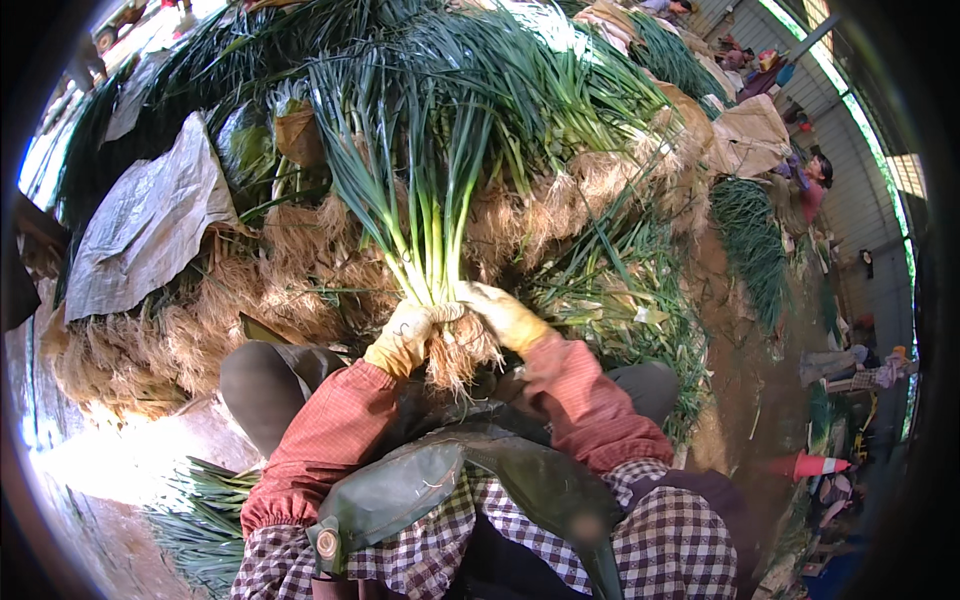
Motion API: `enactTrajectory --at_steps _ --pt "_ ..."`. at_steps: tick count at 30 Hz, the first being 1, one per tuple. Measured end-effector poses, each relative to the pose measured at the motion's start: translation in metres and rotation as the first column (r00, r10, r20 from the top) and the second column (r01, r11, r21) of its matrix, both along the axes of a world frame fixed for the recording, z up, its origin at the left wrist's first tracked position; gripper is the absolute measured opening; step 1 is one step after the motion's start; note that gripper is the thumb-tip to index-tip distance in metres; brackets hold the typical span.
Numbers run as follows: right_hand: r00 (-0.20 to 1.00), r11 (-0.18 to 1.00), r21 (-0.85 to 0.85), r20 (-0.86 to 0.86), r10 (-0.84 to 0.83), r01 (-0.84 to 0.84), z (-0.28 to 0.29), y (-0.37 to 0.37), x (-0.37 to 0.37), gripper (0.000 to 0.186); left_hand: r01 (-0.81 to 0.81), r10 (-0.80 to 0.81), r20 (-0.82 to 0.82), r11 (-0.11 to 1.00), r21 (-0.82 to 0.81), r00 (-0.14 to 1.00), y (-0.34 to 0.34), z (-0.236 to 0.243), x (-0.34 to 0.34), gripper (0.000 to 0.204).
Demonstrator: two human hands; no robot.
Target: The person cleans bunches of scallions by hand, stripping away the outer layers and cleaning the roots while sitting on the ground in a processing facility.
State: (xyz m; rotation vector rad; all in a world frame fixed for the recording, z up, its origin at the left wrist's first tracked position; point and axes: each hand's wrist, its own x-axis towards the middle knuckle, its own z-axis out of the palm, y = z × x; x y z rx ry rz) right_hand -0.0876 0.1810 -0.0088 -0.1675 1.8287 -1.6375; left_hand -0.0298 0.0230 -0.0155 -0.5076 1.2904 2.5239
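Note:
In front of my lap I hold a bunch of green onions (432, 240) upright, leaves fanning away from me and pale, shaggy roots hanging below my hands. My gloved left hand (402, 335) is wrapped round the bunch just above the roots, its thumb across the front. From the other side my gloved right hand (498, 315) closes on the same stalks; some of its fingers are hidden behind them. Right behind the bunch lies a long heap of green onions (560, 110), its roots toward me.
A grey-white plastic sheet (150, 230) covers part of the heap at left. Loose leaves and trimmings (630, 310) litter the ground at right. More green onions (205, 515) lie at lower left. A person (815, 185) and a red-and-white cone (815, 465) are farther right.

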Motion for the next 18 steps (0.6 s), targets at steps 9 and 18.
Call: enactTrajectory --at_steps 9,18 --pt "0.805 0.779 -0.211 0.224 -0.550 0.591 -0.025 0.027 -0.040 0.016 -0.051 0.051 0.051 0.999 -0.005 0.997 -0.007 0.010 0.008 0.019" --pt "0.864 0.858 -0.151 -0.042 -0.502 0.491 -0.002 0.035 -0.043 0.011 -0.064 0.064 0.011 0.998 0.020 0.998 -0.006 0.014 0.010 0.018"
